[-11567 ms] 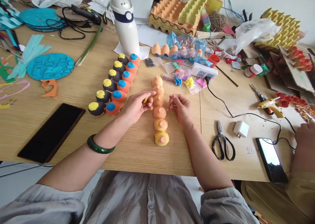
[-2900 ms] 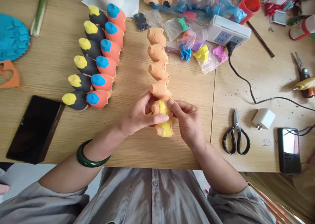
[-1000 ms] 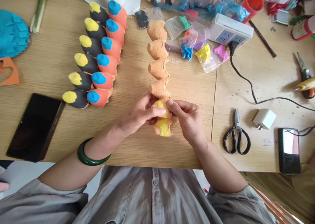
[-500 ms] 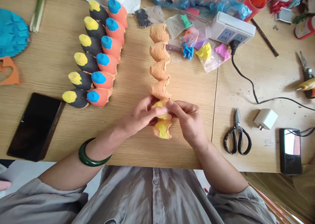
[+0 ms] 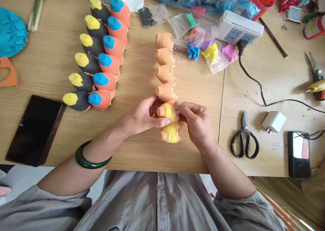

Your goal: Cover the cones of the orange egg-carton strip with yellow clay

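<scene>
Centre of the frame: one pale-orange egg-carton strip (image 5: 165, 74), six cups in a column, its two lowest bearing a yellow covering (image 5: 172, 133). My left hand (image 5: 141, 119) is grasping the strip from the left around the fifth cup down, thumb lying across the front, the other fingers mostly hidden; a scrap of yellow is showing inside its curl. My right hand (image 5: 196, 121) is pinching the right edge of that same cup between thumb and fingers.

Left of centre, upper half: one row of black cups (image 5: 93, 46) with yellow tips, touching one row of orange-red cups (image 5: 114, 66) with blue tips. Lower left: one dark-screened device (image 5: 35, 131), lying flat on the tabletop (image 5: 132, 153). Upper right: one white power strip (image 5: 241, 26), a black plug sitting in it. Right: black-handled scissors (image 5: 245, 134), lying beside a white charger (image 5: 274, 121).
</scene>
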Demonstrator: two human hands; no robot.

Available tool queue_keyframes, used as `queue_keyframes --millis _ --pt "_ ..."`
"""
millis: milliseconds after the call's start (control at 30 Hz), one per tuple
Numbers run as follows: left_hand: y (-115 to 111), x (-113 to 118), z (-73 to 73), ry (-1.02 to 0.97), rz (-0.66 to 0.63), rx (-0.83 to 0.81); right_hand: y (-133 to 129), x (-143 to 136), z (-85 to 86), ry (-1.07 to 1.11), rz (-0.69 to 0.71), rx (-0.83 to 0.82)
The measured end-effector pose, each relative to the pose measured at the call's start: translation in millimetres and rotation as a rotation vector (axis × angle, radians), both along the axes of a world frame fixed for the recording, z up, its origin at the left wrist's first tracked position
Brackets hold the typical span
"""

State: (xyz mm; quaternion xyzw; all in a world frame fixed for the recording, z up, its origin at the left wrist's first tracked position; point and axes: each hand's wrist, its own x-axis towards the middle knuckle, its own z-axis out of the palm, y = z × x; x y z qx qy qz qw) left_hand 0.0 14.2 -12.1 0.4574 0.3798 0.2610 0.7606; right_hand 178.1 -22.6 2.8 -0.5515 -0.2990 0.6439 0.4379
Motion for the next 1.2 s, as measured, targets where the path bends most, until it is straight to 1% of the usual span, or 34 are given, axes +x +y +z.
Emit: queue_keyframes --millis 100,200,367,467,600,667,733,933,1033,1100,1200 --pt "-2.1 -0.1 -1.7 0.056 0.047 0.027 -1.3 -1.0 0.3 -0.038 0.012 0.008" --pt "-5.8 2.1 -3.5 0.062 0.102 0.067 -3.4 -2.5 -0.6 -0.083 0.032 0.019" --pt "-9.3 6.3 -5.6 0.092 0.129 0.135 -5.8 -5.7 -1.2 -0.114 0.057 0.031" --pt "-8.7 7.7 -4.4 0.085 0.145 0.137 -5.8 -6.4 0.2 -0.108 0.043 0.029" --pt "-4.4 4.4 -0.2 -0.002 0.093 0.038 -4.8 -6.1 1.3 -0.049 0.000 0.040" --pt "-2.2 0.7 0.3 -0.020 0.057 -0.022 -3.8 -5.6 0.7 -0.021 -0.011 0.046" --pt "-0.9 -2.4 -0.4 -0.029 0.035 -0.045 -2.6 -4.9 -0.6 0.007 -0.015 0.040" --pt "-0.8 -2.1 0.9 -0.032 0.031 0.051 0.0 -2.7 -2.1 0.051 -0.038 0.020" --pt "-0.8 -1.8 2.1 -0.016 0.014 0.048 0.1 -2.4 -0.6 0.058 -0.041 0.006" --pt "-1.2 -2.0 1.2 -0.009 0.023 0.054 -0.1 -2.5 0.4 0.059 -0.041 0.003" --pt "-3.0 -1.2 -3.2 -0.025 0.052 0.114 -0.2 -2.2 1.0 0.046 -0.034 0.014"
